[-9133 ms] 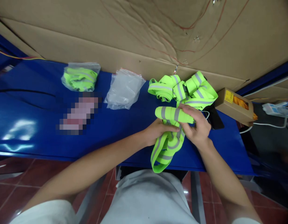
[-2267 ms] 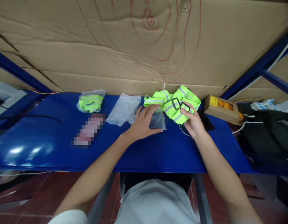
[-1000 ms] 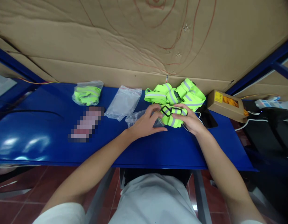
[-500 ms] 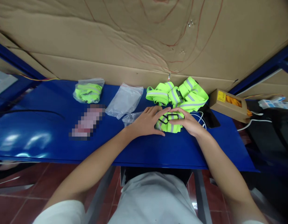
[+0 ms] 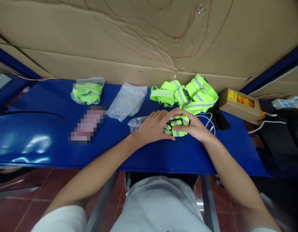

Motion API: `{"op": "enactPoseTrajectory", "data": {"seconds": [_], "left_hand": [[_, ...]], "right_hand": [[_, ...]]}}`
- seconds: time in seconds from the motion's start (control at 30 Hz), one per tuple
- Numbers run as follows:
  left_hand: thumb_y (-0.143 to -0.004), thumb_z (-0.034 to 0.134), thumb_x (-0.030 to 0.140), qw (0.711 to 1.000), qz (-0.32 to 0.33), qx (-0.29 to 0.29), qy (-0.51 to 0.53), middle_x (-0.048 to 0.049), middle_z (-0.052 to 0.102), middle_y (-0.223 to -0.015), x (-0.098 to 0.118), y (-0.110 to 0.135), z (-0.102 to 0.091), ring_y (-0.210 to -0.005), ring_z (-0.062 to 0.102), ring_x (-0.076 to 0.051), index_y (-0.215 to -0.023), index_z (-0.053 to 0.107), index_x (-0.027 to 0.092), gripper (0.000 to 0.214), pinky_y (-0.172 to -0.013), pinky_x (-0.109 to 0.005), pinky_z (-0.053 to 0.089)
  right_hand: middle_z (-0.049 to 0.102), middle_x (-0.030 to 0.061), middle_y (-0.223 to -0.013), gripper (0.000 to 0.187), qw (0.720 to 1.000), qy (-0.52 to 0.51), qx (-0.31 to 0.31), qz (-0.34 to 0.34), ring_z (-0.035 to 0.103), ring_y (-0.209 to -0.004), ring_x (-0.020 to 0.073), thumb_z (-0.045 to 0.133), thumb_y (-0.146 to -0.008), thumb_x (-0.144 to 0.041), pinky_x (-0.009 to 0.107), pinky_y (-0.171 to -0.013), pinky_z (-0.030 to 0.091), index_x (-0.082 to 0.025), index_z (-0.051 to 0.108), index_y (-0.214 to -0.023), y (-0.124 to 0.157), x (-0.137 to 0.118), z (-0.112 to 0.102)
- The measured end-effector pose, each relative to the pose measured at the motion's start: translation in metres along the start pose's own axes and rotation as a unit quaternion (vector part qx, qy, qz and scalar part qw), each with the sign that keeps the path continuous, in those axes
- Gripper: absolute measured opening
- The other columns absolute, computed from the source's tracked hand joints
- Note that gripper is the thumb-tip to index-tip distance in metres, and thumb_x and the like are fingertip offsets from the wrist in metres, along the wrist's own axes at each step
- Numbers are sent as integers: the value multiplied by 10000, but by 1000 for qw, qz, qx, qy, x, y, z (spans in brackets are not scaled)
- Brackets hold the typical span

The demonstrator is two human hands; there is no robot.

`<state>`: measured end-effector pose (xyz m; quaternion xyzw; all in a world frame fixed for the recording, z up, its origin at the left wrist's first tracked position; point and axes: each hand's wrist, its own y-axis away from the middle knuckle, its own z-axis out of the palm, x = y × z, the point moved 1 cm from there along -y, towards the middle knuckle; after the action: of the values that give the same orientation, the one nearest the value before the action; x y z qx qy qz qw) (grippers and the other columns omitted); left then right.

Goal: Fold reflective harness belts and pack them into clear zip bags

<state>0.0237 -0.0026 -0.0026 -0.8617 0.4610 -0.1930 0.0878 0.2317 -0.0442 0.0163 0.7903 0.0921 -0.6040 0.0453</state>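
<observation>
A folded bundle of yellow-green reflective strap, with grey stripes and a black buckle, lies between my two hands just above the blue table. My right hand grips its right side, thumb in front and fingers behind. Curled round the bundle's left end is my left hand, holding a clear plastic bag whose far end sticks out to the left. A bit of clear film seems to lie over the bundle's left end; my left fingers partly hide how far it goes in.
Loose reflective straps lie behind my hands. Left of them are an empty zip bag, a bagged strap and a blurred-out pinkish item. A phone, white cable and cardboard box sit at right.
The strap bundle has been pressed left, closer into my left hand, and my right fingers have closed round it. My hands have come nearer together. The view has shifted slightly.
</observation>
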Motion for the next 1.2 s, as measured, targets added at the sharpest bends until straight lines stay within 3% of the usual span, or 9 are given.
{"op": "enactPoseTrajectory", "data": {"seconds": [0.13,0.27,0.47,0.63,0.7,0.83,0.93,1.07,1.2], "left_hand": [[-728,794,689,997,41,-31,-60,-176,603,-1288,2,0,-4,-1155,619,-377,-1637,181,262,1177,-986,-456,462],[-735,806,661,995,72,-37,-63,-176,567,-1283,6,1,-4,-1161,603,-381,-1618,251,265,1116,-983,-469,480],[-746,886,473,988,48,-29,141,-178,432,-1453,8,5,-17,-1344,530,-372,-1647,154,252,1182,-1107,-480,495],[-750,854,550,919,10,-74,387,-146,256,-1673,-16,8,-39,-1389,536,-314,-1645,15,374,1240,-1096,-478,530],[-752,843,557,903,-11,-103,417,-121,353,-1641,-26,7,-42,-1314,605,-286,-1633,113,397,1155,-1043,-454,556],[-668,882,595,932,-57,-185,307,-83,690,-1306,-23,3,-44,-1185,675,-316,-1413,554,255,882,-968,-417,546],[-710,845,605,922,-105,-199,316,-42,759,-1103,-10,0,-43,-1012,722,-284,-1225,662,214,672,-847,-367,545],[-673,907,469,848,-126,-164,488,-71,729,-1188,-1,-2,-31,-1084,686,-278,-1258,638,186,704,-881,-350,533],[-600,962,410,683,-155,-198,686,-81,717,-1171,0,-1,-11,-1056,675,-244,-1236,641,181,748,-912,-355,521]], "right_hand": [[701,9,-1122,432,999,-10,22,28,639,-1104,265,876,-741,-374,388,-953,496,-272,667,-1105,0,2,7],[716,15,-1059,377,997,66,7,-37,655,-1036,277,886,-743,-411,408,-921,511,-280,708,-1048,3,2,10],[698,53,-1194,427,983,142,13,-111,645,-1124,320,880,-766,-407,480,-1016,502,-313,733,-1156,6,-2,12],[696,34,-1238,445,988,104,-14,-114,648,-1162,286,860,-802,-379,452,-1067,490,-335,703,-1216,8,-10,10],[705,27,-1235,477,991,87,-17,-97,655,-1156,283,878,-779,-382,432,-1045,506,-334,700,-1219,10,-11,9],[716,29,-1241,486,993,66,-38,-90,671,-1138,282,892,-757,-379,402,-985,539,-322,708,-1204,13,-13,11],[723,24,-1243,526,993,49,6,-103,683,-1134,268,894,-758,-364,386,-981,547,-328,686,-1239,13,-12,13],[735,47,-1243,546,981,71,110,-142,704,-1133,277,859,-795,-410,405,-981,561,-287,656,-1287,11,-4,14],[749,77,-1239,546,961,160,157,-162,736,-1070,280,825,-828,-466,406,-947,577,-249,661,-1301,13,6,13]]}}
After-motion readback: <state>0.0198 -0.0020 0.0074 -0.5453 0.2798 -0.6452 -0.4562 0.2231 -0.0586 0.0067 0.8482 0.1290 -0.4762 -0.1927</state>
